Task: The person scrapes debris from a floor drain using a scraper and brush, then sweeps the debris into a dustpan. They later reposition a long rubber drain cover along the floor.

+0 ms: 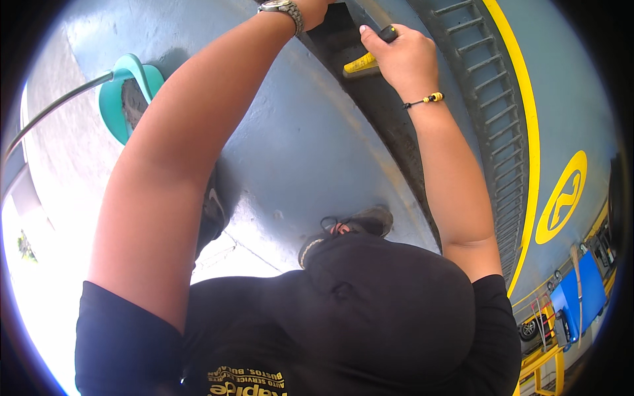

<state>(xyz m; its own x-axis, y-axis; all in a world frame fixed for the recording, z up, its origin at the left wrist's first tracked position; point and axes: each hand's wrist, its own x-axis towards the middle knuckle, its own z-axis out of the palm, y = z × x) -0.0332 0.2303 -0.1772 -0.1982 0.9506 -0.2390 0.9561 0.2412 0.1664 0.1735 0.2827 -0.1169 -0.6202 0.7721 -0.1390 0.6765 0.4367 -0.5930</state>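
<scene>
My right hand (403, 58) is at the top, its fingers wrapped round a black handle (388, 33) with a small yellow mark on its end. Just below the thumb is a yellow piece (360, 64); whether it belongs to the same tool I cannot tell. My left hand (314, 12), with a metal-banded watch (282, 8) at its wrist, reaches to the upper edge. Its fingers are cut off by the frame, so what it holds does not show. Both hands are over or near a dark recessed strip (380, 109) in the blue-grey floor.
A teal dustpan-like scoop (112, 109) with dirt inside and a bent metal rod (56, 104) lies left of my left arm. Right of my right arm run a slatted dark track (495, 99) and a yellow line (528, 132). A blue panel (581, 290) stands at lower right.
</scene>
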